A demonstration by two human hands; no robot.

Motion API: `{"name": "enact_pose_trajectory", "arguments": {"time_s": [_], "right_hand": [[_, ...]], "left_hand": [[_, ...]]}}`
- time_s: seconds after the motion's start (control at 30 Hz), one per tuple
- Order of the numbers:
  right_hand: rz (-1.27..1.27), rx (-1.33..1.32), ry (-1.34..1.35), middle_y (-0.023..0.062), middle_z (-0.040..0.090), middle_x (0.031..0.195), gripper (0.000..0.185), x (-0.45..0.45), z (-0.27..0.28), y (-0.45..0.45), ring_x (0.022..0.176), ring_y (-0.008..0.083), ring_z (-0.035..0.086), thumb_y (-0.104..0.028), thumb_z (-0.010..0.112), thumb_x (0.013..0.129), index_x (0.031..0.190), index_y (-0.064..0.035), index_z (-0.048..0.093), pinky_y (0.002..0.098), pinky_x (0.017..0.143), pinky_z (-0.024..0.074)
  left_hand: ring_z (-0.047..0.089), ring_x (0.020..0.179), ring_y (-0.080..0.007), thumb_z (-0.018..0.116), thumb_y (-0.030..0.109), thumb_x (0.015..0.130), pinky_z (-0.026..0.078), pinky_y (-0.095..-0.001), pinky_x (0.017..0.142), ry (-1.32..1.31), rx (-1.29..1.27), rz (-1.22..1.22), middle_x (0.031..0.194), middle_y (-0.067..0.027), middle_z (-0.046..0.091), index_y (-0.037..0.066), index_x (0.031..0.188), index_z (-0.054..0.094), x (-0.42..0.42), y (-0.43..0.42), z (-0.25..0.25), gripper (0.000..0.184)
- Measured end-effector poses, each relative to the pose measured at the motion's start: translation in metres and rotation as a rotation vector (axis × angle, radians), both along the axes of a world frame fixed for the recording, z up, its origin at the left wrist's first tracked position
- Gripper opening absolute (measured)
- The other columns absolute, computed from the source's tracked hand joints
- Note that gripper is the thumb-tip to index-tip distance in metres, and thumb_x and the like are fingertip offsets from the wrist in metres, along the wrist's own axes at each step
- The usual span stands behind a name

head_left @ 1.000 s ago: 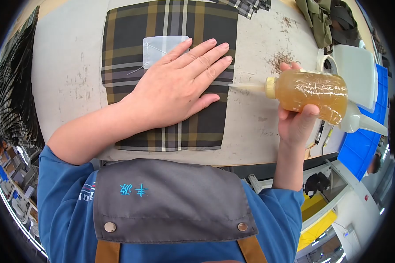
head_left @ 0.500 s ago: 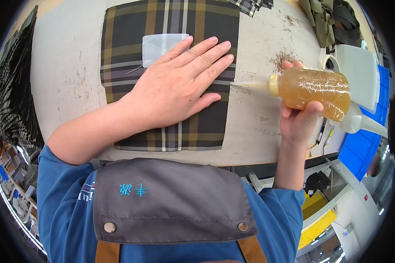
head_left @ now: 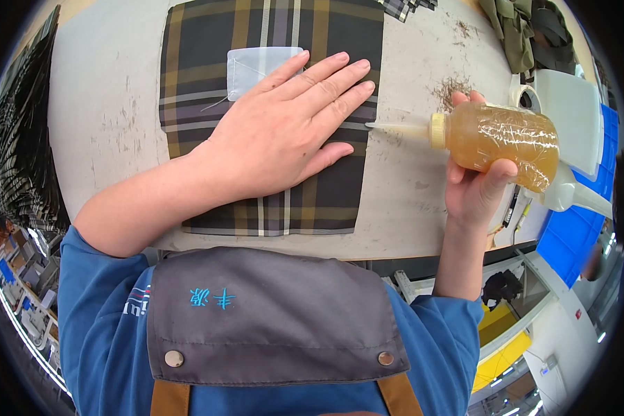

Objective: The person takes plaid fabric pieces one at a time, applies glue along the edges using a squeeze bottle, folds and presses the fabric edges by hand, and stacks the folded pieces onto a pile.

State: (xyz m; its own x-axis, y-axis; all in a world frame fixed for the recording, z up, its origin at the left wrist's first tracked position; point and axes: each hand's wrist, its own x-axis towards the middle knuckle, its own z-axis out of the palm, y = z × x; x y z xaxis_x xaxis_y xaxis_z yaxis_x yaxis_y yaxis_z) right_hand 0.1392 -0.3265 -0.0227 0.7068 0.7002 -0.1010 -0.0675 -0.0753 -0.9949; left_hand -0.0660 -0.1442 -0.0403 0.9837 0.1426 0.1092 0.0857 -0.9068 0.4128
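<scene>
A dark plaid fabric piece (head_left: 201,62) with olive and white stripes lies flat on the pale table. My left hand (head_left: 295,121) rests flat on it, fingers stretched out, partly covering a translucent whitish square (head_left: 246,66) with a loose thread at its lower left corner. My right hand (head_left: 475,187) is closed around a clear squeeze bottle (head_left: 503,142) of amber liquid, held on its side. Its long pale nozzle points left, with the tip at the fabric's right edge. Whether the tip touches the cloth I cannot tell.
A thick stack of plaid fabric (head_left: 21,132) hangs at the table's left. Thread scraps (head_left: 451,90) lie beyond the bottle. To the right are an olive cloth (head_left: 507,31), a tape roll (head_left: 527,98), a whitish container (head_left: 568,118), a blue tray (head_left: 568,243) and pens (head_left: 512,206).
The view has shifted slightly. My left hand stays flat on the plaid fabric, and my right hand keeps hold of the bottle with its nozzle tip still at the fabric's right edge.
</scene>
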Motion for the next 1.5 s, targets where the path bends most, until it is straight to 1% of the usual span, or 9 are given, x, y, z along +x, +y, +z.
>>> {"name": "enact_pose_trajectory", "arguments": {"time_s": [0.4, 0.47, 0.9, 1.07, 1.13, 1.23, 1.37, 1.43, 1.5], "right_hand": [[-0.017, 0.016, 0.022, 0.0299, 0.058, 0.134, 0.116, -0.009, -0.002, -0.007, 0.077, 0.0068, 0.069, -0.080, 0.073, 0.068, 0.143, 0.0041, 0.045, 0.0139, 0.047, 0.0507], [0.027, 0.043, 0.139, 0.0268, 0.061, 0.129, 0.112, -0.004, -0.003, -0.013, 0.111, 0.0300, 0.069, -0.070, 0.085, 0.062, 0.135, 0.0067, 0.050, 0.0205, 0.048, 0.0599], [0.162, -0.056, 0.223, 0.0271, 0.066, 0.122, 0.120, -0.012, -0.002, -0.045, 0.094, 0.0231, 0.074, -0.076, 0.085, 0.055, 0.135, 0.0086, 0.052, 0.0178, 0.043, 0.0511], [0.164, -0.041, 0.134, 0.0209, 0.065, 0.124, 0.123, -0.022, -0.004, -0.054, 0.114, 0.0328, 0.068, -0.081, 0.081, 0.054, 0.134, 0.0088, 0.052, 0.0259, 0.057, 0.0597], [0.213, -0.070, 0.153, 0.0204, 0.065, 0.124, 0.125, -0.020, -0.002, -0.060, 0.114, 0.0329, 0.068, -0.082, 0.080, 0.053, 0.134, 0.0089, 0.052, 0.0286, 0.064, 0.0611], [0.260, -0.077, 0.185, 0.0205, 0.064, 0.125, 0.127, -0.018, -0.007, -0.069, 0.113, 0.0330, 0.068, -0.083, 0.080, 0.051, 0.135, 0.0095, 0.051, 0.0327, 0.074, 0.0625], [0.198, 0.022, 0.216, 0.0247, 0.063, 0.129, 0.128, -0.029, -0.012, -0.074, 0.111, 0.0330, 0.069, -0.078, 0.083, 0.053, 0.138, 0.0113, 0.048, 0.0347, 0.082, 0.0617], [0.416, 0.268, 0.527, 0.0320, 0.051, 0.141, 0.130, -0.003, -0.035, -0.100, 0.067, 0.0222, 0.071, -0.069, 0.088, 0.060, 0.146, 0.0130, 0.035, 0.0244, 0.044, 0.0532], [0.322, 0.401, 0.641, 0.0286, 0.037, 0.154, 0.131, -0.002, -0.027, -0.095, 0.071, 0.0204, 0.071, -0.058, 0.093, 0.062, 0.152, 0.0095, 0.026, 0.0237, 0.047, 0.0540]], "left_hand": [[0.037, 0.148, -0.0275, 0.074, 0.028, 0.088, 0.031, -0.0467, 0.121, -0.029, 0.001, 0.010, 0.160, -0.0087, 0.039, 0.008, 0.153, 0.041, -0.001, -0.001, -0.003, 0.075], [0.038, 0.148, -0.0276, 0.074, 0.028, 0.088, 0.031, -0.0467, 0.121, -0.038, 0.014, 0.012, 0.160, -0.0083, 0.039, 0.009, 0.153, 0.042, -0.001, -0.001, -0.003, 0.075], [0.040, 0.147, -0.0265, 0.068, 0.029, 0.093, 0.033, -0.0461, 0.119, -0.055, 0.108, 0.007, 0.159, -0.0074, 0.042, 0.011, 0.152, 0.043, 0.001, -0.003, -0.002, 0.067], [0.047, 0.138, -0.0384, 0.057, 0.040, 0.101, 0.039, -0.0482, 0.114, 0.021, 0.024, -0.055, 0.144, -0.0256, 0.052, -0.002, 0.140, 0.051, 0.003, 0.006, 0.010, 0.058], [0.030, 0.150, -0.0395, 0.049, 0.043, 0.105, 0.026, -0.0523, 0.122, 0.136, 0.136, -0.106, 0.159, -0.0264, 0.033, -0.006, 0.153, 0.030, 0.003, 0.005, 0.011, 0.072], [0.040, 0.144, -0.0380, 0.055, 0.037, 0.103, 0.033, -0.0503, 0.118, 0.041, 0.031, -0.040, 0.153, -0.0222, 0.045, 0.001, 0.146, 0.048, 0.003, 0.003, 0.011, 0.057], [0.038, 0.147, -0.0286, 0.065, 0.032, 0.095, 0.029, -0.0468, 0.121, -0.104, 0.060, 0.030, 0.160, -0.0100, 0.040, 0.011, 0.153, 0.042, -0.001, -0.003, -0.013, 0.065], [0.038, 0.147, -0.0290, 0.064, 0.033, 0.097, 0.029, -0.0482, 0.122, -0.147, -0.020, 0.033, 0.159, -0.0116, 0.040, 0.012, 0.154, 0.040, -0.003, -0.001, -0.014, 0.065], [0.038, 0.147, -0.0287, 0.063, 0.031, 0.098, 0.029, -0.0495, 0.121, -0.245, -0.168, 0.019, 0.158, -0.0128, 0.040, 0.012, 0.155, 0.037, -0.006, 0.006, -0.011, 0.066]]}}
